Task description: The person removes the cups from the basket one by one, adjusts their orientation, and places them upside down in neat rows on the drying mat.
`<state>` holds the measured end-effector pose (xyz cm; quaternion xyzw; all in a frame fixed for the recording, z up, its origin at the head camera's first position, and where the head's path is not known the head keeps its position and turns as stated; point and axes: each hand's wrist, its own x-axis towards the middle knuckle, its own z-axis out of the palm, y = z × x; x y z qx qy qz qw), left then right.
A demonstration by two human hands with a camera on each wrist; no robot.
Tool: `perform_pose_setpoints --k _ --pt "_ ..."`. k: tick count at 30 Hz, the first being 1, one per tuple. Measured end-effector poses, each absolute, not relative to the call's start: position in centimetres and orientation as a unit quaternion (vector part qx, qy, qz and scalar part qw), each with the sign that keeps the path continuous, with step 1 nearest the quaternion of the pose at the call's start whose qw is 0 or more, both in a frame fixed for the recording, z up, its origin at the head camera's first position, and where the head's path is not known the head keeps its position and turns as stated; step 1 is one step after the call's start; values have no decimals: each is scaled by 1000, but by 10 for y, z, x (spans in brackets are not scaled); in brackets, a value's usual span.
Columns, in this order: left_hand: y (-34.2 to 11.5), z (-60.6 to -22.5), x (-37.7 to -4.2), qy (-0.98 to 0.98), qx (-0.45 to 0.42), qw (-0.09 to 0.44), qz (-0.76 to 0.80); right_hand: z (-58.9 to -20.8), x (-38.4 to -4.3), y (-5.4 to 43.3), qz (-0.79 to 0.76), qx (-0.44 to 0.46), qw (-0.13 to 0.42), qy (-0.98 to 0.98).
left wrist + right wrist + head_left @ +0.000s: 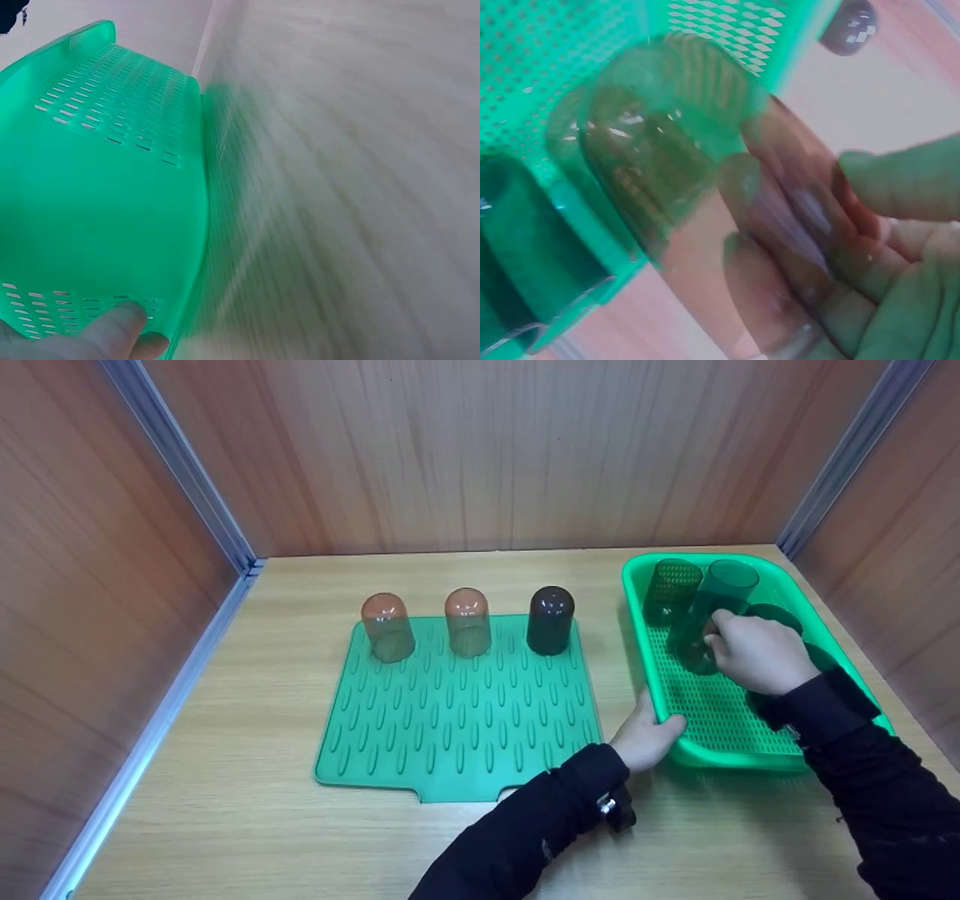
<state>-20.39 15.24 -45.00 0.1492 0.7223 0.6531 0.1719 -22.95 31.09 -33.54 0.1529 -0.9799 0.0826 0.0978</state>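
L grip (646,737) is clamped on the left wall of the green basket (645,660), approx. by its near corner, w/ the thumb over the rim; prob. this serves to keep the basket steady. To the left of it, the green mat (450,735) w/ raised oval ridges lies flat on the surface (225,825).

R grip (761,651) is a bit farther, over the basket. It is clamped on one tinted cup (697,626); the thumb is on the outside, but whether the fingers are inside the cup or behind it I can't tell, b/c its wall is see-through. This cup is inside the basket and tilted; if its low end touches the floor of the basket is not clear.

Step in hand, I judge, is taking this cup out of the basket. Next move prob. calls for a lift clear of the rim & the other cups, then a turn so the round end is up, then setting down on the mat, in front of the row.

Beside the held cup, an upright cup (671,589) is to the left; more cups are to the right, partly hidden.

Farther, on the far part of the mat, 3 cups stand round end up: two orange-brown cups (468,622) & a dark cup (551,619). Behind is a wood-look wall (525,457).
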Motion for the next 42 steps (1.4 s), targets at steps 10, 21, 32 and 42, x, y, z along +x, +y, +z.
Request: perform_pose_setpoints --k 10,21,32,42 --pt "144 -454 -204 701 170 169 671 -331 -213 285 139 177 225 -948" --pt "117 -448 -205 689 128 175 692 -337 -195 262 299 191 255 -899" --pt "61 -409 -208 640 145 82 750 -341 -176 236 481 164 216 -834" --pt "32 -387 -211 649 152 29 745 -361 -172 204 526 193 190 -806"
